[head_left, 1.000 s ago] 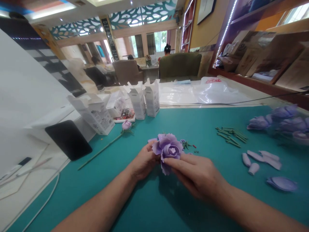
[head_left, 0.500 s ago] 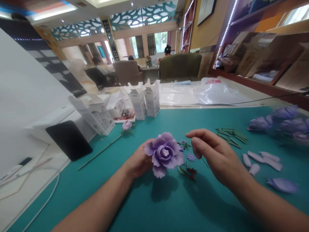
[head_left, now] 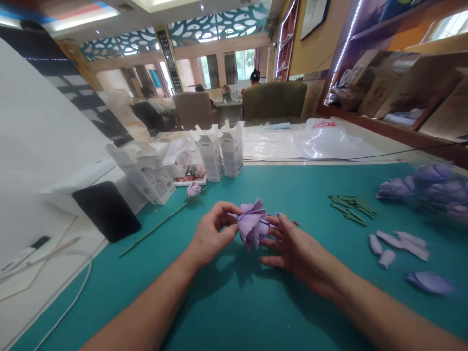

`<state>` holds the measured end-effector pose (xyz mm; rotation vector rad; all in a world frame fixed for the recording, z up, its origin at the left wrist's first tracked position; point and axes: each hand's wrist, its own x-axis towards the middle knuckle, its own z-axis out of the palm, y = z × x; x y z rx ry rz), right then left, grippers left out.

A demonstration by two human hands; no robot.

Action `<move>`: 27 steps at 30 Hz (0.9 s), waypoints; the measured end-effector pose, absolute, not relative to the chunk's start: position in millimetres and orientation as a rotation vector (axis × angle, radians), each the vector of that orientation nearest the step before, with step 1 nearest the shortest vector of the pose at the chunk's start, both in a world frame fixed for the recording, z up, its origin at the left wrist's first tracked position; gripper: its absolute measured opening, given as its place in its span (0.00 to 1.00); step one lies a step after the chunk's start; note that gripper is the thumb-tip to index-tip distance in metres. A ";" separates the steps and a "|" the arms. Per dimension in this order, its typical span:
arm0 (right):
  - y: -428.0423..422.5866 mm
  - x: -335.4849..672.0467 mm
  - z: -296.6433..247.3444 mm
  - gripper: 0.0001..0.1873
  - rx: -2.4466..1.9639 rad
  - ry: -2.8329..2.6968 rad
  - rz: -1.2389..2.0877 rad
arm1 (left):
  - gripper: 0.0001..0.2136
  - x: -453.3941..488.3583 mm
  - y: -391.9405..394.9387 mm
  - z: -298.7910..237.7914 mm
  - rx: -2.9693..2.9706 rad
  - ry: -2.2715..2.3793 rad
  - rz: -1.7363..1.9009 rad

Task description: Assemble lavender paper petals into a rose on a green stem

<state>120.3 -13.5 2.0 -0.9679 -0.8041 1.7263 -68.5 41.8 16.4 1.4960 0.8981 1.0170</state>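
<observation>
A purple foam flower (head_left: 251, 223) is held just above the teal mat (head_left: 234, 297) at the middle of the view, tipped on its side. My left hand (head_left: 210, 237) pinches its left edge between thumb and fingers. My right hand (head_left: 294, 251) presses against its right side, fingers curled onto the petals. Small purple and red bits (head_left: 288, 222) lie on the mat just behind my right hand.
A rosebud on a green stem (head_left: 171, 212) lies to the left. Green stem pieces (head_left: 350, 205), loose petals (head_left: 397, 243) and finished purple flowers (head_left: 424, 187) are on the right. White cartons (head_left: 215, 151) and a black tablet (head_left: 106, 210) stand at back left. People sit far behind.
My right hand came back from the small parts to the flower's right side. The flower has been turned from facing up onto its side.
</observation>
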 end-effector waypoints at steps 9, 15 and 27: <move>-16.6 116.4 -4.5 0.26 -0.838 -0.719 1.862 | 0.15 -67.5 32.2 8.1 2.216 0.837 1.052; -15.0 114.7 -10.2 0.30 -0.820 -0.702 1.875 | 0.15 -68.1 32.1 2.6 2.393 0.776 1.066; -13.7 111.7 -25.0 0.30 -0.689 -0.639 1.913 | 0.14 -67.5 31.0 3.8 2.548 0.747 1.076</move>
